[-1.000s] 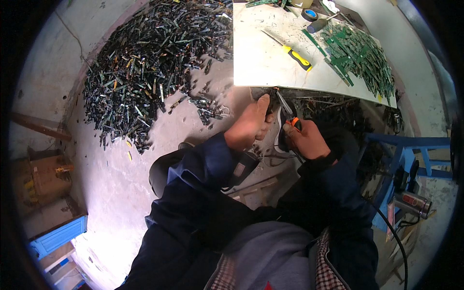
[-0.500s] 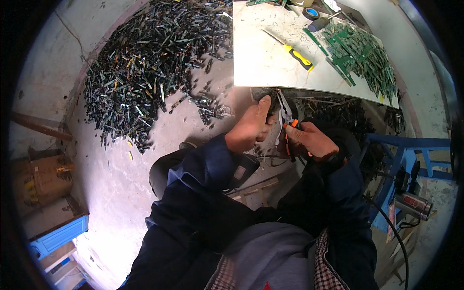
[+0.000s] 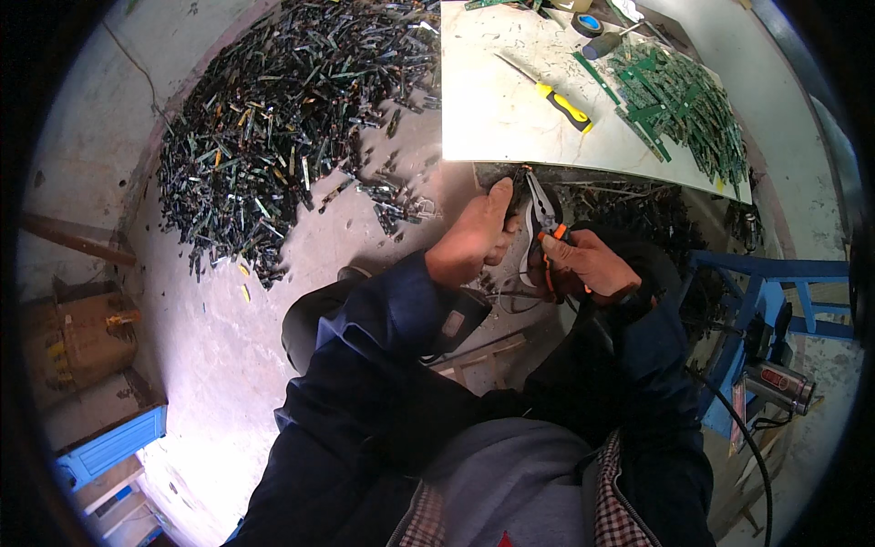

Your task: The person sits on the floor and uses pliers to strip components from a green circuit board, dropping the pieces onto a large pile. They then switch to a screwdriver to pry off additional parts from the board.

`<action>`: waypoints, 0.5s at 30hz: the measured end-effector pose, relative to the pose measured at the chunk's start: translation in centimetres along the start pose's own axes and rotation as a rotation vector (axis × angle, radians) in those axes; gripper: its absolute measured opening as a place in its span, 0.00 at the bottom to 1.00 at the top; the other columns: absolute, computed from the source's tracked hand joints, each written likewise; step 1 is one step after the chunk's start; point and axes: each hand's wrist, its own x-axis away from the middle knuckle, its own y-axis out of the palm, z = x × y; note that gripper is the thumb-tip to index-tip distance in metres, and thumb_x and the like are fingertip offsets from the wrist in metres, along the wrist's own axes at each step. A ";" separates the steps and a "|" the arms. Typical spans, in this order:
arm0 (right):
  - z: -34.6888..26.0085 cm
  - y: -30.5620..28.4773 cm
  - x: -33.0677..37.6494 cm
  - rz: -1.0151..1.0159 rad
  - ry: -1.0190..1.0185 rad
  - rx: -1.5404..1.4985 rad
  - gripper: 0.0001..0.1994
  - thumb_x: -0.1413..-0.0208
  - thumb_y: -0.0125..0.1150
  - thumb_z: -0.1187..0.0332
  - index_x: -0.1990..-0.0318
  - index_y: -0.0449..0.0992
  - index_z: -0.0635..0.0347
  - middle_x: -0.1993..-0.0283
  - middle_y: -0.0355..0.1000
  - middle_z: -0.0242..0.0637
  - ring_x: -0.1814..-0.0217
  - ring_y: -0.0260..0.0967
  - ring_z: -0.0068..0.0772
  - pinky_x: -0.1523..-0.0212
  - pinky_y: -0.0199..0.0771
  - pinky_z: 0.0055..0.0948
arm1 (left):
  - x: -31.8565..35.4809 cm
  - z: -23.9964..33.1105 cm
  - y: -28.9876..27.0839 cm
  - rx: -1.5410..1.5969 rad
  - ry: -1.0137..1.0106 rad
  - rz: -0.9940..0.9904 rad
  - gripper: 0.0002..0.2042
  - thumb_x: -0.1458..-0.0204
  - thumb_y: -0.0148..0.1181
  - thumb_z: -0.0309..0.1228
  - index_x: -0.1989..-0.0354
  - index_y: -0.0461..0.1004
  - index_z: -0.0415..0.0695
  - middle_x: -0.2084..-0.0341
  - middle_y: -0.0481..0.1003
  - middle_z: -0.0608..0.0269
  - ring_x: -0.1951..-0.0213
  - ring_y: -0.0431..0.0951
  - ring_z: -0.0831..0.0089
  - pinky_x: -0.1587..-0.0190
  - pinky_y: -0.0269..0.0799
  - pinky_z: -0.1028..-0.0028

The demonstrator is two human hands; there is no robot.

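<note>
My left hand (image 3: 472,235) is closed around a dark, narrow strip-like piece (image 3: 519,195) just below the table's near edge. The thumb lies along the piece, and the fingers hide much of it. In my right hand (image 3: 597,266) is a pair of pliers (image 3: 546,217) with orange and black handles. Their long jaws point up and away from me, with the tips beside the top of the dark piece. Whether the jaws grip it I cannot tell.
A large heap of dark strips (image 3: 283,118) covers the floor at left. On the white table (image 3: 492,118) are a yellow-handled screwdriver (image 3: 565,108), blue tape (image 3: 586,25) and piled green circuit-board strips (image 3: 684,114). A blue frame (image 3: 756,283) and a silver cylindrical device (image 3: 779,387) stand at right.
The pliers have turned slightly, and their handles have shifted a little with my right hand. My left hand stays almost still on the dark piece.
</note>
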 end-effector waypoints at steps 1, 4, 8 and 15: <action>0.1 -0.2 -0.1 -0.005 0.013 0.001 0.20 0.41 0.55 0.50 0.67 0.74 0.63 0.73 0.72 0.30 0.74 0.68 0.20 0.73 0.69 0.23 | 0.0 0.1 0.2 -0.006 -0.003 0.011 0.26 0.41 0.38 0.57 0.77 0.64 0.46 0.86 0.59 0.70 0.87 0.51 0.80 0.84 0.46 0.78; -0.8 0.4 0.4 -0.017 0.044 -0.056 0.20 0.41 0.55 0.51 0.68 0.74 0.62 0.74 0.70 0.29 0.75 0.67 0.20 0.75 0.66 0.23 | -0.1 -0.1 0.2 -0.021 0.002 0.056 0.26 0.41 0.38 0.57 0.76 0.64 0.46 0.85 0.60 0.69 0.86 0.52 0.81 0.84 0.46 0.78; 0.1 0.3 0.0 -0.004 -0.015 -0.074 0.19 0.41 0.56 0.52 0.68 0.74 0.62 0.77 0.69 0.28 0.78 0.66 0.20 0.78 0.64 0.24 | 0.2 0.3 0.5 -0.053 -0.002 0.077 0.25 0.41 0.38 0.57 0.73 0.65 0.46 0.84 0.62 0.69 0.86 0.53 0.81 0.83 0.47 0.78; 2.4 0.7 -1.5 0.506 -0.263 0.758 0.19 0.45 0.59 0.54 0.70 0.73 0.65 0.81 0.68 0.46 0.80 0.65 0.49 0.78 0.65 0.38 | 0.1 0.2 0.8 -0.075 0.009 0.107 0.25 0.41 0.38 0.57 0.73 0.65 0.47 0.84 0.59 0.70 0.86 0.52 0.81 0.83 0.47 0.78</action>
